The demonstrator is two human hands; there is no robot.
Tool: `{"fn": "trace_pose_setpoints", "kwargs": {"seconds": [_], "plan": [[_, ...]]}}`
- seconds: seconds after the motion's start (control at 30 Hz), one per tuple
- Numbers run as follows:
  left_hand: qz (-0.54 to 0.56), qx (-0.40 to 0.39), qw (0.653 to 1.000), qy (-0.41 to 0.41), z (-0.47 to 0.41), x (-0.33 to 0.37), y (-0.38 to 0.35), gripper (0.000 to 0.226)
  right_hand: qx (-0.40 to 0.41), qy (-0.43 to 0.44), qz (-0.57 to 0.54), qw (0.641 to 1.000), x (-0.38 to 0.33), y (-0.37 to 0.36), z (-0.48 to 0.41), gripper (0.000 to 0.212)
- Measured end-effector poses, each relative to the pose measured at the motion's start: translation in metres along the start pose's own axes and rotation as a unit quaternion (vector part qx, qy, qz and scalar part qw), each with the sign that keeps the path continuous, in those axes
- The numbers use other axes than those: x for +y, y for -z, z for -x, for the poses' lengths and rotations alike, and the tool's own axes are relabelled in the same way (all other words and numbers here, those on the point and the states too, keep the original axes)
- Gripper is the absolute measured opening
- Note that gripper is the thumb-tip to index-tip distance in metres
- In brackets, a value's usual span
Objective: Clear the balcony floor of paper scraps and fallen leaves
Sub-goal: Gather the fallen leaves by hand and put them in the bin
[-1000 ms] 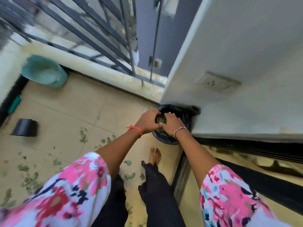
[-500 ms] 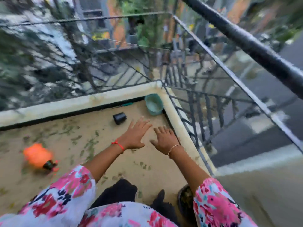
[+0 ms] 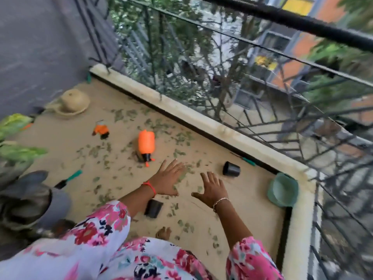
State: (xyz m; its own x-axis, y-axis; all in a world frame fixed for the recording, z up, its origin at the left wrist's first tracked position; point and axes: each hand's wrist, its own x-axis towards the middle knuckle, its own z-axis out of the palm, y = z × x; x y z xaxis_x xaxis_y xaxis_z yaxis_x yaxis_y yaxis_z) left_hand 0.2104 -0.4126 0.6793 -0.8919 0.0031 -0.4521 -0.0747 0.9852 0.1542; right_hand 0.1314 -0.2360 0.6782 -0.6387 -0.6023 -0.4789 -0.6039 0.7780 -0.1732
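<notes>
The balcony floor [image 3: 248, 201] carries green fallen leaves [image 3: 179, 153] scattered across most of its width, thickest towards the railing [image 3: 282, 18]. A green bowl [image 3: 282, 188] sits in the right corner, and an orange spray bottle [image 3: 146, 142] lies on its side mid-floor. 2 black pots are tipped over: 1 [image 3: 153, 208] by the left wrist, 1 [image 3: 231, 169] beyond the right hand [image 3: 212, 189]. Left hand [image 3: 167, 181] and right hover apart, fingers spread, empty. Paper scraps cannot be told apart. A raking sweep could roll a pot or flick light leaves out through the railing.

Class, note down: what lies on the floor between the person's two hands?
In the head view, only a couple of fallen leaves lie on the balcony floor between the open left hand and right hand.
</notes>
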Motion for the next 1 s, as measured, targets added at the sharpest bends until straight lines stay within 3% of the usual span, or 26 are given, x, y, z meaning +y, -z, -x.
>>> {"fn": "trace_pose_setpoints", "kwargs": {"seconds": [0.2, 0.37, 0.73, 1.0], "plan": [[0.097, 0.03, 0.986, 0.134, 0.03, -0.104, 0.002, 0.097, -0.026, 0.101, 0.062, 0.993, -0.091, 0.025, -0.078, 0.081], [0.132, 0.059, 0.963, 0.227, 0.056, -0.15, -0.005, 0.098, -0.024, 0.204, 0.093, 0.974, -0.154, 0.041, -0.113, 0.081], [0.221, 0.061, 0.9, 0.371, 0.069, -0.183, -0.01, 0.096, -0.059, 0.345, 0.16, 0.923, -0.197, 0.071, -0.18, 0.084], [0.254, 0.077, 0.862, 0.433, 0.05, -0.19, 0.024, 0.094, -0.037, 0.413, 0.198, 0.888, -0.205, 0.118, -0.234, 0.079]]}}
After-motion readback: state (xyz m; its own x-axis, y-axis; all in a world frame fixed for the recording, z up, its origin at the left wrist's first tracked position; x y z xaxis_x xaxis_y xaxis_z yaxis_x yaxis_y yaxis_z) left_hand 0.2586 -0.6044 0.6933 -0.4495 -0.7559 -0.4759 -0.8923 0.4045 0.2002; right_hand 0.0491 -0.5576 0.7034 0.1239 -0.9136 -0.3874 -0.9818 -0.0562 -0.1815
